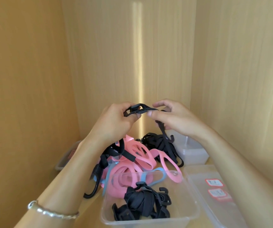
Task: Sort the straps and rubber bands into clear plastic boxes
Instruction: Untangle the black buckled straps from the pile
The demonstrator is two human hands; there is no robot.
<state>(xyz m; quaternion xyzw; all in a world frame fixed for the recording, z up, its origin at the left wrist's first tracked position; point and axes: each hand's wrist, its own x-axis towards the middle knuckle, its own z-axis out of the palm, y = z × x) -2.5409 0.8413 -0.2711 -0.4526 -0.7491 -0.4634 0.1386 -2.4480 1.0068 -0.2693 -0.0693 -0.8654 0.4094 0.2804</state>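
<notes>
Both hands are raised above the pile and hold one black strap (142, 109) between them. My left hand (116, 120) grips its buckle end; my right hand (170, 117) pinches the webbing, and the strap's tail with a hook (166, 135) hangs below it. Under the hands lies a tangled pile of pink rubber bands (140, 153), blue bands (160, 174) and black straps (162, 145). A clear plastic box (190, 209) at the front holds several black straps (142, 204).
A second clear box (193, 152) stands at the back right. A clear lid with two red-edged labels (214, 186) lies at the right front. Another container (65, 158) sits partly hidden behind my left forearm. Wooden walls close in on the left, back and right.
</notes>
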